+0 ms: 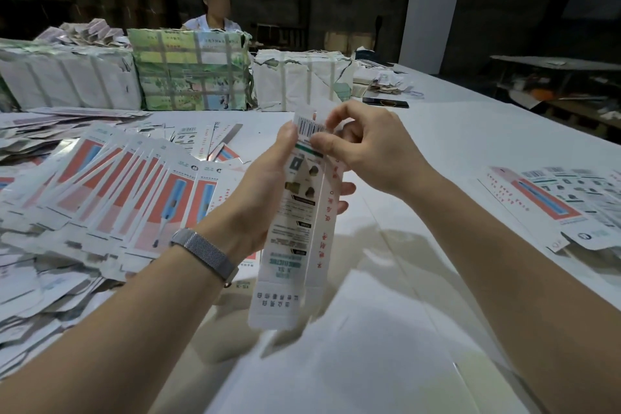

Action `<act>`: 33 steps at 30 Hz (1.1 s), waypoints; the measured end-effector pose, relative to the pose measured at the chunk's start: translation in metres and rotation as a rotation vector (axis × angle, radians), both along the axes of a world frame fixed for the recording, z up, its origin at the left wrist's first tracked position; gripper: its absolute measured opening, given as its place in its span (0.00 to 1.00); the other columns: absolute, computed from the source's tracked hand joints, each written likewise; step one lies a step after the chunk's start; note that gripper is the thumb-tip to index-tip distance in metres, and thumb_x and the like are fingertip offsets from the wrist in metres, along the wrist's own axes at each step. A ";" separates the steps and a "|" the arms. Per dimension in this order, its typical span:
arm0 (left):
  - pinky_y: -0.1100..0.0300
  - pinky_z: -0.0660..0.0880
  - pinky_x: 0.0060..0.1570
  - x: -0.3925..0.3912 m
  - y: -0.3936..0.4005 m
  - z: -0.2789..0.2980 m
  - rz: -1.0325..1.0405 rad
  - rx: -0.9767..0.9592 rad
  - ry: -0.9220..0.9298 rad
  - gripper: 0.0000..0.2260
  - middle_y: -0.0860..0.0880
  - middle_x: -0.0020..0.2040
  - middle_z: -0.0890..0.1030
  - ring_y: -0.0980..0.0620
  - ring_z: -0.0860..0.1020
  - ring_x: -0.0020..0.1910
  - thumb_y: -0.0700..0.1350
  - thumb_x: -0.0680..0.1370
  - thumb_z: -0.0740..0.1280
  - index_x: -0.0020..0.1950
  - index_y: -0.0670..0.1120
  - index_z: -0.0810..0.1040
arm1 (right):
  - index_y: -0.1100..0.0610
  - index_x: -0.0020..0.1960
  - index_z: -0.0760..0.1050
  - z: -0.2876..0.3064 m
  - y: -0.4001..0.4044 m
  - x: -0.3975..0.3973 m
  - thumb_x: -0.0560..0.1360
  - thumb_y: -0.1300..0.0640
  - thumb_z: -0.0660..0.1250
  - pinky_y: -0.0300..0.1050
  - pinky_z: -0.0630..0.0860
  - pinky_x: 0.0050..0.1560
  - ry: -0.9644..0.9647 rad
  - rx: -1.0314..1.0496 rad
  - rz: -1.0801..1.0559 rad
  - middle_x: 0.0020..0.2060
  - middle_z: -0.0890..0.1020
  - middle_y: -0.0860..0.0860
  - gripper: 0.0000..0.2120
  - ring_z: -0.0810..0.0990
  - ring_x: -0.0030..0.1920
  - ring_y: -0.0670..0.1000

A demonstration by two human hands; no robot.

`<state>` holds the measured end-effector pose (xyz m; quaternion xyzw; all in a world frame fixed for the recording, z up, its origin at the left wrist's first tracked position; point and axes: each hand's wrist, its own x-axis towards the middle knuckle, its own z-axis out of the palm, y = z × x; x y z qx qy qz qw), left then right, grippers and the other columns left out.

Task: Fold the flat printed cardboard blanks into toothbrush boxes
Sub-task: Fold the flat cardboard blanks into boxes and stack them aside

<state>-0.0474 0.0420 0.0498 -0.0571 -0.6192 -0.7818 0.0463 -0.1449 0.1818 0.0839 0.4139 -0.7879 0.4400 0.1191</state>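
Observation:
A long white printed box [295, 232], partly formed, stands upright in the air above the white table [437, 151]. My left hand [258, 188] grips it around the middle, thumb on the printed back, fingers wrapped behind. My right hand [366, 148] pinches the top end at the barcode flap. The bottom flaps hang loose toward me. A fanned heap of flat blanks [111, 191], red and blue printed, lies on the table to the left.
More flat blanks [564, 205] lie at the right. Strapped paper bundles [191, 70] stand in a row at the back, with a seated person [211, 17] behind them. A black phone [384, 102] lies beyond my hands. The table's right edge runs diagonally.

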 end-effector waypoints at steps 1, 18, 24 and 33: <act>0.52 0.81 0.42 0.000 0.002 -0.001 0.006 -0.043 0.009 0.26 0.41 0.53 0.85 0.40 0.85 0.49 0.62 0.84 0.49 0.60 0.48 0.80 | 0.53 0.42 0.75 0.003 0.002 0.000 0.76 0.51 0.72 0.45 0.78 0.33 -0.045 -0.005 0.021 0.28 0.81 0.49 0.09 0.79 0.29 0.48; 0.53 0.80 0.36 -0.012 0.011 -0.009 0.206 -0.065 0.308 0.20 0.49 0.41 0.83 0.45 0.83 0.37 0.54 0.78 0.66 0.67 0.63 0.64 | 0.54 0.58 0.69 -0.008 -0.003 0.008 0.78 0.60 0.69 0.38 0.73 0.31 -0.231 -0.394 0.206 0.40 0.75 0.63 0.12 0.77 0.34 0.49; 0.52 0.80 0.36 -0.013 0.015 -0.009 0.227 -0.054 0.295 0.13 0.47 0.42 0.83 0.44 0.83 0.38 0.50 0.82 0.63 0.65 0.58 0.65 | 0.57 0.54 0.79 -0.016 -0.006 0.012 0.80 0.58 0.66 0.39 0.74 0.31 -0.311 -0.440 0.225 0.52 0.77 0.67 0.05 0.77 0.35 0.45; 0.52 0.80 0.35 -0.011 0.018 -0.006 0.212 -0.098 0.250 0.15 0.48 0.41 0.83 0.44 0.83 0.37 0.51 0.82 0.63 0.65 0.66 0.64 | 0.53 0.56 0.73 -0.015 -0.005 0.006 0.75 0.63 0.66 0.55 0.79 0.52 -0.464 -0.573 0.378 0.49 0.82 0.51 0.11 0.83 0.50 0.58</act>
